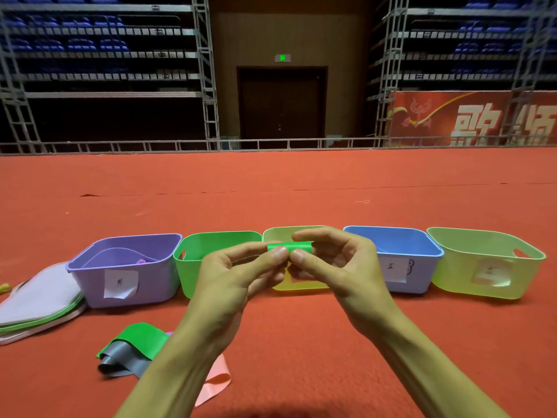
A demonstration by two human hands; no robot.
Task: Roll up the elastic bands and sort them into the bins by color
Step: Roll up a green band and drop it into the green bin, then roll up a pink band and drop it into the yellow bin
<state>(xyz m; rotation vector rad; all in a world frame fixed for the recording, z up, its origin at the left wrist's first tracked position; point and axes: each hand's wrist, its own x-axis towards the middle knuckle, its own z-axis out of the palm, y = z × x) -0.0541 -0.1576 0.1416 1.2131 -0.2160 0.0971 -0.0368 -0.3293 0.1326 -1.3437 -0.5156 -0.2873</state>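
Green elastic band (pixel 290 246) rolled tight, pinched in left hand (pixel 232 276) and right hand (pixel 340 267) grip

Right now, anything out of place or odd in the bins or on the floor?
One thing: in the purple bin a purple band seems to lie loosely arched, unrolled, beside a small purple roll. The green band, grey band and pink band heaped on the carpet are just unsorted.

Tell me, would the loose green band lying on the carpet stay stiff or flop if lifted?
Probably floppy: the green band lies draped in soft curves over a grey band. Likely light, being a thin strip. Unrolled, it seems unlikely to roll.
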